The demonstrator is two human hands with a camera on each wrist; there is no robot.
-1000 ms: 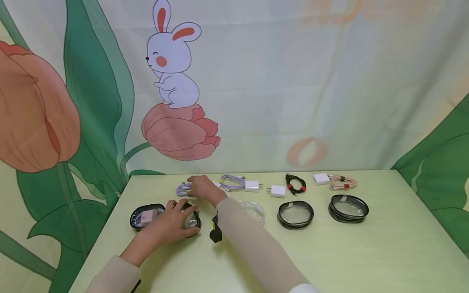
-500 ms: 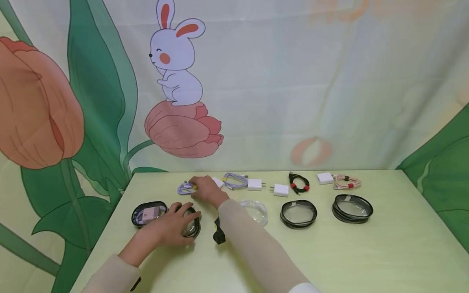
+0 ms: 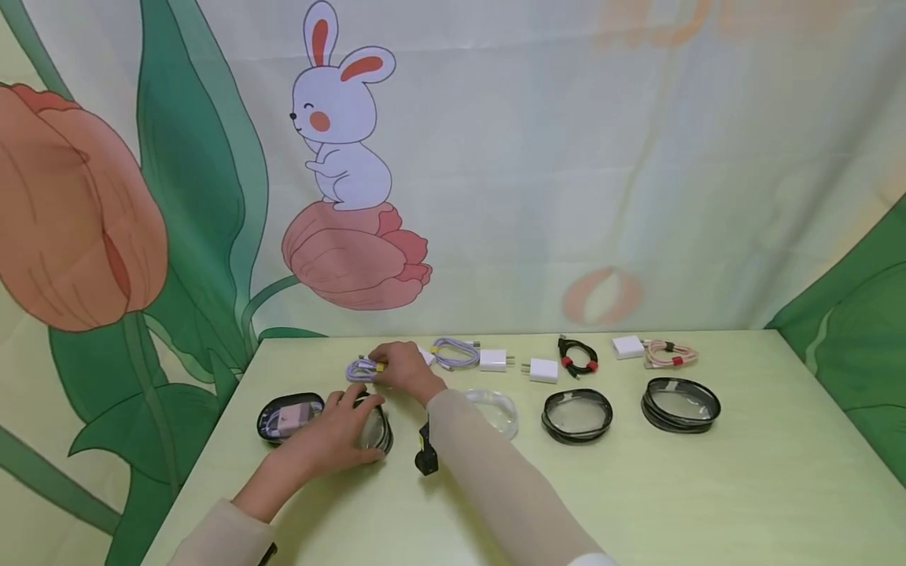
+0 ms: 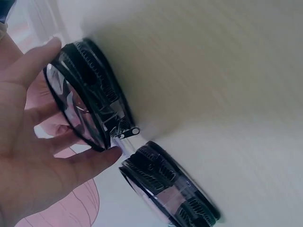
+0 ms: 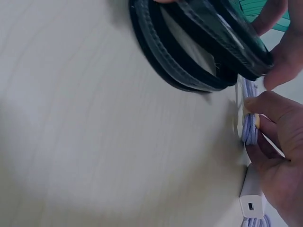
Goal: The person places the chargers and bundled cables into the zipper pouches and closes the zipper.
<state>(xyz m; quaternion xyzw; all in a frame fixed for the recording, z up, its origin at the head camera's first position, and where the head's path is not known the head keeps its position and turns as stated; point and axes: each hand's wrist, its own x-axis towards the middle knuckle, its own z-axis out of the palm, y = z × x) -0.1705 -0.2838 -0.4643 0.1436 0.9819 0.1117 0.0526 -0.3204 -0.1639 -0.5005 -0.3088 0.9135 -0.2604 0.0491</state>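
My left hand [image 3: 322,440] grips the sides of a small clear zip pouch [image 3: 379,432] with black trim, its fingers spread over the top. In the right wrist view this pouch gapes along its zipped side. Just behind it, my right hand [image 3: 406,373] pinches a coiled lavender cable [image 5: 250,128] by its yellow tie, between thumb and fingers. A white charger plug [image 5: 252,194] lies beside the right hand, partly hidden by it in the head view. Left of the left hand stands another black-trimmed pouch [image 3: 289,418], with a pinkish block and a cable inside.
Along the back lie another lavender cable [image 3: 456,353], white plugs [image 3: 493,361] [image 3: 543,370] [image 3: 627,347], a black cable [image 3: 579,358] and a pink cable [image 3: 671,354]. In front stand a white-trimmed pouch [image 3: 506,405] and two black-trimmed pouches [image 3: 576,417] [image 3: 681,405].
The left thumb has come in against the near side of the pouch. The right hand stays at the lavender cable with only a small shift. The view has moved slightly.
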